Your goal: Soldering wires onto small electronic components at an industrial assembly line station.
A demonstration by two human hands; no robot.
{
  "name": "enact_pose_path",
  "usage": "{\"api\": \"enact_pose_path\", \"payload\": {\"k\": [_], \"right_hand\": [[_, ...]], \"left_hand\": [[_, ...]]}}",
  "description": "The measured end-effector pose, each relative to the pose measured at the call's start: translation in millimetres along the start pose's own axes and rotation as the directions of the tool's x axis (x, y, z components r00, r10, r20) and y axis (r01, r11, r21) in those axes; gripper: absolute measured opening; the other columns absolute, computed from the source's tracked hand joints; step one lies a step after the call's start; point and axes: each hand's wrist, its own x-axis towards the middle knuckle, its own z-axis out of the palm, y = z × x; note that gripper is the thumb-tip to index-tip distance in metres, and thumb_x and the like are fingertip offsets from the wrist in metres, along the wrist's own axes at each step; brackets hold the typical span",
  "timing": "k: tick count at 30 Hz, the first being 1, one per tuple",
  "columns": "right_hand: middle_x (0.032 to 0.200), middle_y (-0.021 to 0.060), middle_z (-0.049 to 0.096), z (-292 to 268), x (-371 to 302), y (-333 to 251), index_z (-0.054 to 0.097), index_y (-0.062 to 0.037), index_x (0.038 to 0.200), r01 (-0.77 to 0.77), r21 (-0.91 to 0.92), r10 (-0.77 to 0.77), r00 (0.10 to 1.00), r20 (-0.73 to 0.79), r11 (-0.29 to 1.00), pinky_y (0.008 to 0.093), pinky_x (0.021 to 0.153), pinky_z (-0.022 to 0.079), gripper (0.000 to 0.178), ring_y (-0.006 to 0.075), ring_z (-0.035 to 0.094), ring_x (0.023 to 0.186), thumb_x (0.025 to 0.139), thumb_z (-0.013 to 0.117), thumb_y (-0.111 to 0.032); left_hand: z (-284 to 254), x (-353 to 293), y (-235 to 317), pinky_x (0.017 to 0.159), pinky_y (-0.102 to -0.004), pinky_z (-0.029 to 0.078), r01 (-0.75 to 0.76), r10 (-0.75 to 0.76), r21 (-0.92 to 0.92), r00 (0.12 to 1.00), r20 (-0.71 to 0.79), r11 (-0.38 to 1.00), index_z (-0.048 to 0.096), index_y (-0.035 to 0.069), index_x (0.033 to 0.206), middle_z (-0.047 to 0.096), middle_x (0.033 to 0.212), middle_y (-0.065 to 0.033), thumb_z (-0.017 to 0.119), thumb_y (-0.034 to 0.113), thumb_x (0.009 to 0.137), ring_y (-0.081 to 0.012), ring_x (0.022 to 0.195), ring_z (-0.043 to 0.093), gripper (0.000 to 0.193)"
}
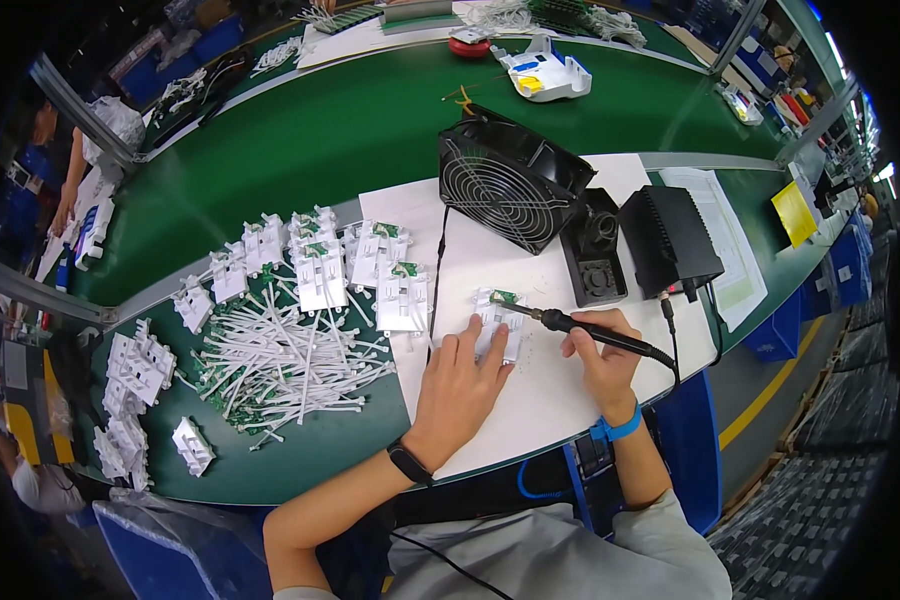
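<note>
My right hand [607, 362] is closed round a black soldering iron [595, 333], its metal tip reaching left to a small green circuit board [503, 297]. That board sits at the top of a white plastic housing [513, 345], which lies on a white sheet [470, 430]. Fingers stretched out, my left hand [460, 385] presses down on the lower part of the housing and hides some of it. Whether the iron's tip touches the board is too small to tell. A dark band circles my left wrist, a blue strap my right.
A black fan [515, 175] stands behind the housing. Right of it are a black soldering stand [595, 265] and a black power box [670, 240]. White cables [290, 360] lie heaped at left among several white housings [320, 275]. Beyond runs a green belt [330, 140] carrying a white casing [545, 75].
</note>
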Motion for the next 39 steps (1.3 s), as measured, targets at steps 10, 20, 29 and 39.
{"api": "enact_pose_path", "payload": {"k": [10, 20, 29, 39], "right_hand": [[0.071, 0.011, 0.07, 3, 2, -7, 0.062, 0.0051, 0.101, -0.051, -0.075, 0.051, 0.999, -0.002, 0.996, 0.0251, 0.062, 0.054, 0.012, 0.0141, 0.069, 0.065, 0.092, 0.067, 0.0], [0.071, 0.0094, 0.067, 2, 3, -5, 0.061, 0.0033, 0.101, -0.115, 0.038, 0.117, 0.993, -0.032, 0.993, 0.0233, 0.055, 0.049, 0.007, 0.0124, 0.064, 0.059, 0.096, 0.063, -0.002], [0.078, 0.0088, 0.063, -4, -3, 4, 0.058, 0.0021, 0.101, 0.004, 0.172, 0.025, 0.985, -0.169, 0.985, 0.022, 0.054, 0.048, 0.006, 0.0095, 0.058, 0.058, 0.099, 0.06, -0.003], [0.078, 0.0109, 0.066, 1, -3, 1, 0.06, 0.0049, 0.103, -0.07, 0.107, 0.076, 0.996, -0.048, 0.992, 0.024, 0.057, 0.052, 0.01, 0.012, 0.063, 0.062, 0.096, 0.063, 0.0]], "left_hand": [[-2, 0, 1, 0.081, -0.0381, 0.051, 0.03, -0.03, -0.014, 0.999, -0.03, 0.999, 0.064, 0.007, 0.131, 0.059, 0.125, -0.0188, 0.077, 0.023, 0.083, -0.0293, 0.097, 0.056, 0.052], [-2, 1, 0, 0.081, -0.0382, 0.05, 0.025, -0.025, -0.015, 0.999, -0.023, 1.0, 0.065, 0.006, 0.129, 0.058, 0.127, -0.0189, 0.076, 0.024, 0.084, -0.0292, 0.098, 0.057, 0.05], [-2, 0, 0, 0.082, -0.0385, 0.05, 0.031, -0.032, -0.036, 0.999, -0.018, 0.999, 0.064, 0.006, 0.131, 0.058, 0.127, -0.0191, 0.076, 0.021, 0.084, -0.0297, 0.099, 0.056, 0.051], [1, -1, 0, 0.082, -0.0388, 0.05, 0.033, -0.034, -0.032, 0.999, -0.028, 0.999, 0.062, 0.006, 0.132, 0.058, 0.129, -0.0192, 0.076, 0.022, 0.084, -0.0294, 0.097, 0.056, 0.052]]}}
